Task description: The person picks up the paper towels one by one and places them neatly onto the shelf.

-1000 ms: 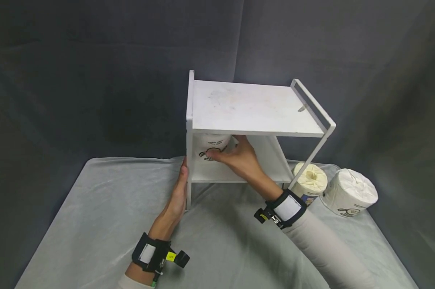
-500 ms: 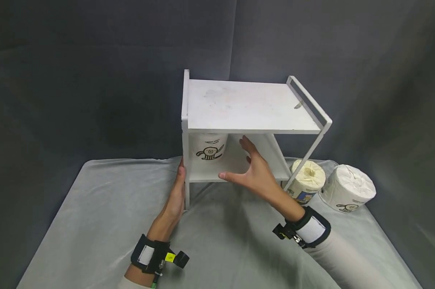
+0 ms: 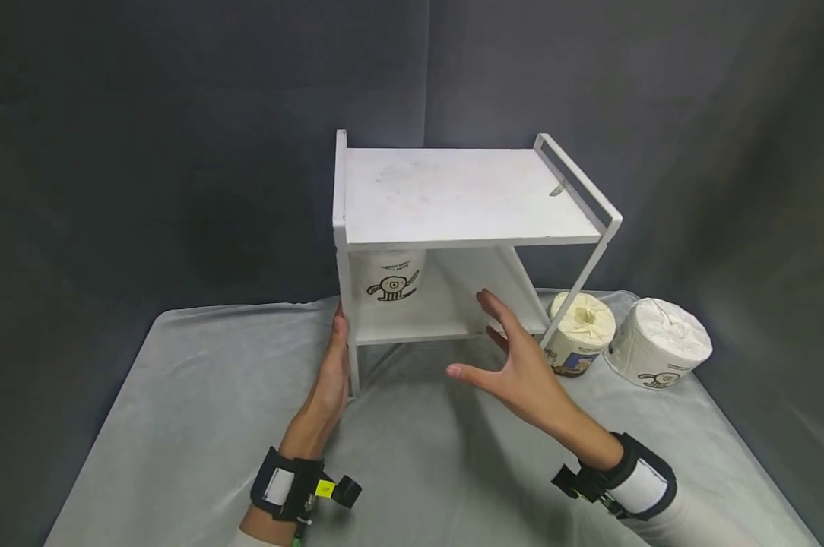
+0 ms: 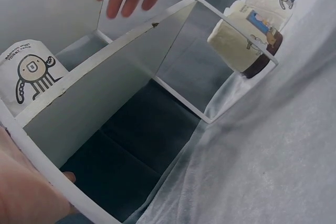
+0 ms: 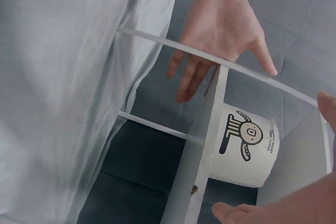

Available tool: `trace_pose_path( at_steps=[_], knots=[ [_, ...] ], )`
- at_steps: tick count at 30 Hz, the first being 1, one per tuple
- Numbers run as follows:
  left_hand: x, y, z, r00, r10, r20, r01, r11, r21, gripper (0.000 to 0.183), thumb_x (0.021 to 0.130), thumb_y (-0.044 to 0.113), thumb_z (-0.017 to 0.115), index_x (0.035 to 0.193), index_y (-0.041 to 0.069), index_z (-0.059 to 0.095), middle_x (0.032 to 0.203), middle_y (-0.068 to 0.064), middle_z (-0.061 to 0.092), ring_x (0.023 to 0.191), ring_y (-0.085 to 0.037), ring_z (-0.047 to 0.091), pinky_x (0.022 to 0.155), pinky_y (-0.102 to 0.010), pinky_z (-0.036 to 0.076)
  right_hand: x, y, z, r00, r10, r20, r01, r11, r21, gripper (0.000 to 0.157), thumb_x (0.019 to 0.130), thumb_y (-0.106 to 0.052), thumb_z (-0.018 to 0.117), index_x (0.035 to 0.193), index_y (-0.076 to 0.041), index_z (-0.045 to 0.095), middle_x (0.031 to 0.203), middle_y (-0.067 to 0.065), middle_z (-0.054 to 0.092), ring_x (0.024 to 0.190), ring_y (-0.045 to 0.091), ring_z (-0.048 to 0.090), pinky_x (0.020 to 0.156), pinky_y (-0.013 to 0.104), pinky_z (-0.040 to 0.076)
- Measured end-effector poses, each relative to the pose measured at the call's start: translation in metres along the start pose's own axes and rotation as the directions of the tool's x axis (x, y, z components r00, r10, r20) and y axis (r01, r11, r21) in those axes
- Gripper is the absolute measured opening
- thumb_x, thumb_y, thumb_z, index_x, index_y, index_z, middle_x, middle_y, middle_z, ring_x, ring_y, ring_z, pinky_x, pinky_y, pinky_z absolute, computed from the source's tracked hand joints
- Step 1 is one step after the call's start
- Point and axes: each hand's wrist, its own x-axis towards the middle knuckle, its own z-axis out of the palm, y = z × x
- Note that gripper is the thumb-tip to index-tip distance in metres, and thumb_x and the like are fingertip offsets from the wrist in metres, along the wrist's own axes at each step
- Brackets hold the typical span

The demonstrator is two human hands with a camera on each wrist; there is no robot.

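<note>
A white two-tier shelf [image 3: 467, 197] stands on the cloth-covered table. On its lower board, at the left end, sits a wrapped toilet paper roll [image 3: 388, 277] with a printed cartoon figure; the top board hides its upper part. My left hand [image 3: 326, 372] rests flat along the shelf's left side frame, fingers straight, as the right wrist view also shows with the left palm [image 5: 223, 24] against the rail. My right hand [image 3: 521, 365] hovers in front of the lower board, holding nothing, its thumb and fingers spread apart.
Right of the shelf stand a yellowish wrapped roll [image 3: 583, 327] and a larger white wrapped roll [image 3: 661, 342], close together near the table's right edge. A grey cloth [image 3: 179, 425] covers the table. Dark curtains [image 3: 248, 152] hang behind and at the sides.
My right hand has let go of the toilet paper roll on the lower board and drawn back toward the front right. The left hand has stayed against the shelf's side.
</note>
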Motion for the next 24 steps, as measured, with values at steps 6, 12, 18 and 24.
trace_pose_path(
  at_steps=[6,12,18,24],
  knots=[
    [0.000,0.000,-0.001,1.000,0.027,0.009,-0.027,1.000,-0.005,0.074,0.102,0.056,0.015,0.159,0.015,-0.006,0.166,0.002,-0.007,0.149,-0.012,-0.008,0.117,-0.046,-0.008,-0.027,0.010,-0.011,0.998,-0.010,-0.056,0.006,0.998,-0.059,0.099,0.072,-0.039,0.084,0.154,-0.022,0.031,0.155,0.004,0.040,0.140,0.020,0.037,0.109,0.045,0.037],
    [0.001,0.000,-0.002,1.000,0.025,0.009,-0.025,1.000,-0.004,0.074,0.101,0.058,0.015,0.159,0.018,-0.006,0.165,0.003,-0.006,0.148,-0.012,-0.009,0.117,-0.049,-0.009,-0.049,0.019,-0.024,0.993,-0.001,-0.118,-0.010,0.996,-0.088,0.096,0.071,-0.030,0.086,0.152,-0.022,0.036,0.149,0.005,0.047,0.133,0.010,0.044,0.103,0.026,0.041],
    [0.001,0.000,-0.002,1.000,0.028,0.006,-0.028,1.000,-0.009,0.075,0.101,0.059,0.015,0.159,0.018,-0.008,0.165,0.003,-0.009,0.148,-0.011,-0.010,0.117,-0.047,-0.008,-0.071,0.024,-0.036,0.987,-0.002,-0.160,-0.016,0.994,-0.108,0.095,0.070,-0.021,0.087,0.151,-0.022,0.038,0.146,0.007,0.050,0.124,-0.003,0.049,0.101,0.013,0.039],
    [0.001,-0.001,-0.002,0.999,0.032,0.003,-0.032,0.999,-0.014,0.075,0.101,0.058,0.016,0.159,0.016,-0.008,0.165,-0.001,-0.010,0.149,-0.013,-0.011,0.117,-0.047,-0.008,-0.088,0.030,-0.048,0.977,0.082,-0.199,-0.116,0.980,-0.164,0.090,0.072,-0.025,0.086,0.149,-0.021,0.039,0.146,0.004,0.049,0.129,-0.004,0.040,0.099,0.007,0.034]
  ],
)
